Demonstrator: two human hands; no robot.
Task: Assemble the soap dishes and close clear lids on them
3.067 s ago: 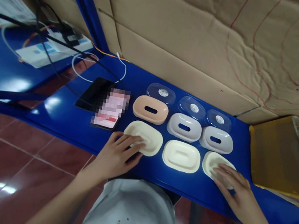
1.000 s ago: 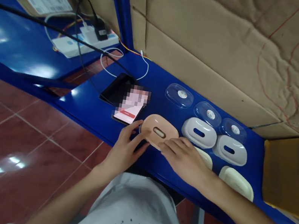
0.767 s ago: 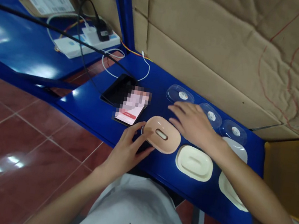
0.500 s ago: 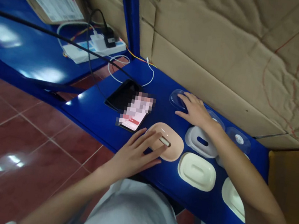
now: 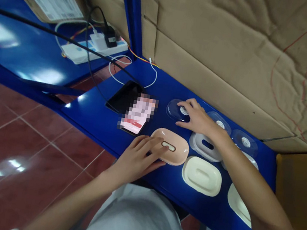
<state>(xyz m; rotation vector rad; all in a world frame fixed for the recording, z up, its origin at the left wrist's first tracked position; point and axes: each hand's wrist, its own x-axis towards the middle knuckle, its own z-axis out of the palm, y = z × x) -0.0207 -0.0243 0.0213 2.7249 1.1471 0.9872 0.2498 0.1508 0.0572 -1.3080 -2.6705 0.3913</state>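
Observation:
A peach soap dish tray (image 5: pixel 179 148) with an oval slot sits on a cream base, whose raised ridge shows through the slot. My left hand (image 5: pixel 138 159) rests on its left side, fingers spread over the top and thumb at the near edge. Behind it, my right hand (image 5: pixel 197 116) has its fingers and thumb closed on a clear lid (image 5: pixel 172 110) with a round sticker. To the right are a pale grey-white tray (image 5: pixel 199 148) and a second one (image 5: pixel 251 161), partly behind my right forearm. Nearer are a cream base (image 5: pixel 202 176) and another cream base (image 5: pixel 240 206), partly covered by my arm.
Two more clear lids stand along the back, one a clear lid (image 5: pixel 244 142) at right. A phone (image 5: pixel 138 118) and a black case (image 5: pixel 124 96) lie left on the blue shelf (image 5: pixel 91 116). A cardboard box (image 5: pixel 302 191) is at right; a power strip (image 5: pixel 93 50) is at left.
The peach tray has gone from the middle row onto the left cream base. My right hand has left it, reached back to the left clear lid and shifted that lid slightly nearer and leftward.

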